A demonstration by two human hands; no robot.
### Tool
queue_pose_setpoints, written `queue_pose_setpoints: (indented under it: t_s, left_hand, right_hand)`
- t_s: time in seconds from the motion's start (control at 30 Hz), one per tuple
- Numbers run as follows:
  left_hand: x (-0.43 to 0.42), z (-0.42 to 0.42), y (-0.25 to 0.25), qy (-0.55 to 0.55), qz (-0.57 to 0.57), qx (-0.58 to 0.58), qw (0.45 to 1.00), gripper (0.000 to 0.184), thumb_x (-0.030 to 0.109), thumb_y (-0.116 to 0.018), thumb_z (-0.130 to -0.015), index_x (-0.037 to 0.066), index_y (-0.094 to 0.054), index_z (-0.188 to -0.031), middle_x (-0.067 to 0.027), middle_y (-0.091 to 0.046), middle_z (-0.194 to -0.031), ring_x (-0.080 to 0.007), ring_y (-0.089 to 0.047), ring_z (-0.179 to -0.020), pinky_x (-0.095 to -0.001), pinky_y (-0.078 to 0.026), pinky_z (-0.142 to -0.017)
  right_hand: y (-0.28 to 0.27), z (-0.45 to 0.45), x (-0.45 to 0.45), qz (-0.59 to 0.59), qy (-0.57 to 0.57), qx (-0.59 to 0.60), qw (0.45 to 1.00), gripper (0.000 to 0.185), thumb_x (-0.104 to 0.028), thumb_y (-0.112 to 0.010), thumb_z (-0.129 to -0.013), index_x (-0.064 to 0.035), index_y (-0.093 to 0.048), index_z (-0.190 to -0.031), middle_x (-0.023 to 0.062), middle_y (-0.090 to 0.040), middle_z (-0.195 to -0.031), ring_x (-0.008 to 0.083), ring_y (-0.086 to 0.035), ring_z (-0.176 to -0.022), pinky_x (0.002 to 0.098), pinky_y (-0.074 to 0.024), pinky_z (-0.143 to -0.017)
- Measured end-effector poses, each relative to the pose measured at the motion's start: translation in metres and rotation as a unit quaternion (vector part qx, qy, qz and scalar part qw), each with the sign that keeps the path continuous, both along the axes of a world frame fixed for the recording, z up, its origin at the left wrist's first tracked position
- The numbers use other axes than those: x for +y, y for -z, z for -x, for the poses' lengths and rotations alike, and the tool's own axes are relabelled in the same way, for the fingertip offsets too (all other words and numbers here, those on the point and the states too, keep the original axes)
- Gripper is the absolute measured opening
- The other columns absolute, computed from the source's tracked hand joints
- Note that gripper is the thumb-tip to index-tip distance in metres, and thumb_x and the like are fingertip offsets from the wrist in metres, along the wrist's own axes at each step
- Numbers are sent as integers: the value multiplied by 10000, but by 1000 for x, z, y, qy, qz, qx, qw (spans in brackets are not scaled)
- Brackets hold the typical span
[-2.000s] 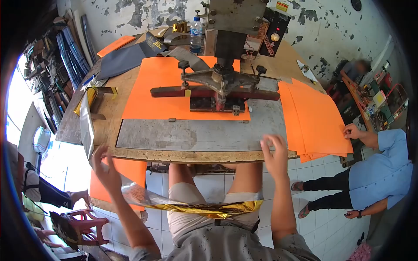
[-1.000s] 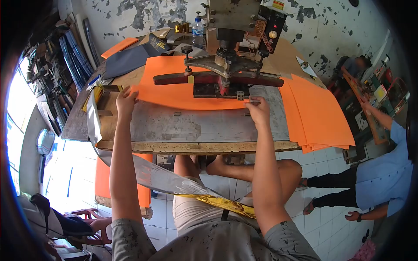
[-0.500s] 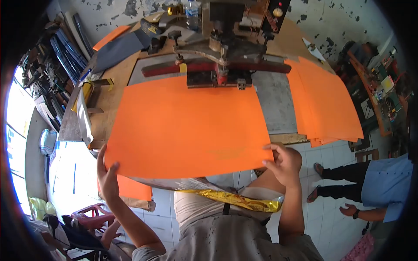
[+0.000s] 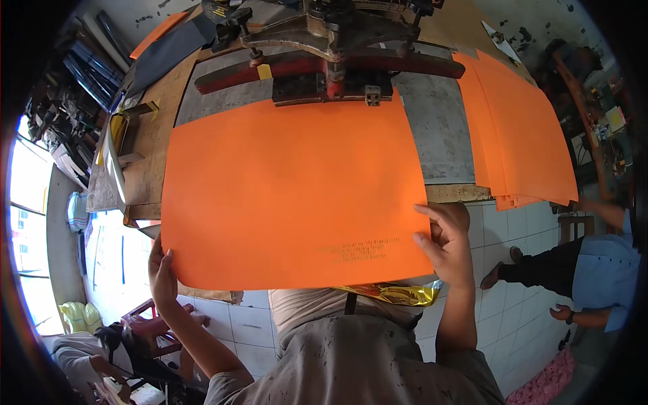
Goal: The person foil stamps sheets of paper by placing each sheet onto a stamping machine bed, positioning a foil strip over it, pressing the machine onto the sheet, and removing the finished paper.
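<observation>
- Foil strip [image 4: 398, 293], gold and crumpled, lies over the person's lap, on the near side of the press; most of it is hidden by the sheet.
- Left hand [image 4: 164, 277], nearer than the press and to its left, grips the sheet's near left corner, thumb on top, other fingers partly hidden beneath.
- Right hand [image 4: 447, 246], nearer than the press and to its right, pinches the sheet's right edge close to the near corner; some fingertips are out of sight.
- The orange sheet [image 4: 290, 189] spans between both hands, in front of the press and out past the near table edge. Small print [image 4: 361, 248] near its right corner is too fine to read.
- The press [image 4: 331, 77] blocks the view of part of the sheet's far edge; its own top is cut off.
- The table [image 4: 145, 182] runs under the press, much of it covered.
- Right of the press, a stack of orange sheets [image 4: 523, 135] overlaps unevenly.
- Left of and beyond the press lies a dark sheet [image 4: 172, 54].
- Well left of the press, down by the floor, sits a yellowish bag [image 4: 79, 317], contents hidden.
- Well right of the press, a person in a blue shirt [image 4: 604, 270] is partly lost in the dark rim.
</observation>
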State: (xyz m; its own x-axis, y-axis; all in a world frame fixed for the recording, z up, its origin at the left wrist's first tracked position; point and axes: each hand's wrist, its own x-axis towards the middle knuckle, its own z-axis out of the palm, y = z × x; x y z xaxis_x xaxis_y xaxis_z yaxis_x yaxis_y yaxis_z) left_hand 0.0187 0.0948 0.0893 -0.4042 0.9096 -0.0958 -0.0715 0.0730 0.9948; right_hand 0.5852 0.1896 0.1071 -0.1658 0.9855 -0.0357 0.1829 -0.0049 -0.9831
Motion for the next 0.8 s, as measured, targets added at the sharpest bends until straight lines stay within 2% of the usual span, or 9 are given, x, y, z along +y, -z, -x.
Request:
queue_pose_setpoints:
  t_s: [0.1,0.13,0.23,0.33,0.4,0.47,0.57,0.67,0.8]
  left_hand:
    - [-18,9,6,71,13,-23,997,816,178,-835,-872,-58,-408,-1527,-165,-655,-1347,-230,-660,-1199,-389,-517,-1036]
    - [-18,-17,-11,124,-7,-55,991,786,147,-851,-857,-62,-443,-1495,-146,-685,-1295,-220,-686,-1139,-381,-533,-1000]
    - [-16,-96,-29,248,-29,-90,964,585,35,-908,-779,-47,-623,-1283,-101,-752,-1101,-208,-731,-991,-374,-562,-893]
    - [18,-181,-27,431,-35,26,901,333,-36,-879,-788,8,-731,-1083,-91,-764,-1039,-189,-722,-979,-352,-558,-897]
    - [49,-265,-50,446,-82,47,890,361,29,-823,-890,-1,-671,-1216,-82,-747,-1093,-178,-712,-1040,-345,-565,-902]
    - [76,-339,-55,477,-46,-85,874,626,2,-724,-965,-29,-409,-1506,-126,-666,-1294,-190,-661,-1176,-355,-532,-1029]
    - [132,-440,-56,440,-126,-238,857,736,54,-643,-1031,-23,-206,-1619,-176,-543,-1450,-203,-606,-1262,-342,-514,-1048]
    - [167,-481,-45,426,-109,-224,870,775,56,-620,-1038,8,-138,-1643,-180,-546,-1447,-224,-620,-1238,-343,-524,-1022]
    - [131,-414,-40,532,-96,-31,841,566,106,-603,-1048,-5,-379,-1555,-160,-649,-1297,-234,-666,-1140,-360,-549,-960]
  right_hand:
    - [-25,-14,-19,-23,20,-107,994,489,21,-725,-913,-17,-627,-1391,87,-665,-1239,110,-610,-927,243,-504,-751]
    - [-37,-28,-24,-80,6,-213,974,515,-16,-737,-903,-32,-629,-1407,139,-676,-1312,195,-664,-1103,296,-531,-889]
    - [-56,-87,-49,-65,110,-262,957,480,-32,-695,-924,-29,-634,-1399,164,-680,-1343,264,-626,-1285,347,-496,-1026]
    - [-91,-165,-56,-161,193,-395,884,462,-21,-640,-944,-35,-633,-1405,165,-654,-1393,280,-603,-1321,357,-464,-1073]
    - [-120,-221,-42,-164,236,-443,849,490,16,-609,-938,-41,-617,-1424,173,-626,-1431,293,-579,-1352,363,-449,-1096]
    - [-140,-301,-14,-184,228,-495,818,548,63,-582,-914,-51,-592,-1450,173,-605,-1459,301,-550,-1384,376,-429,-1125]
    - [-155,-429,45,-202,209,-573,766,578,56,-604,-900,-58,-569,-1465,167,-591,-1476,330,-525,-1404,407,-404,-1159]
    - [-155,-486,94,-140,259,-664,687,581,-64,-679,-916,-93,-556,-1484,158,-507,-1559,374,-483,-1428,488,-399,-1156]
    - [-101,-453,139,-116,298,-799,510,638,-254,-757,-915,-147,-542,-1507,145,-406,-1638,377,-430,-1467,563,-391,-1130]
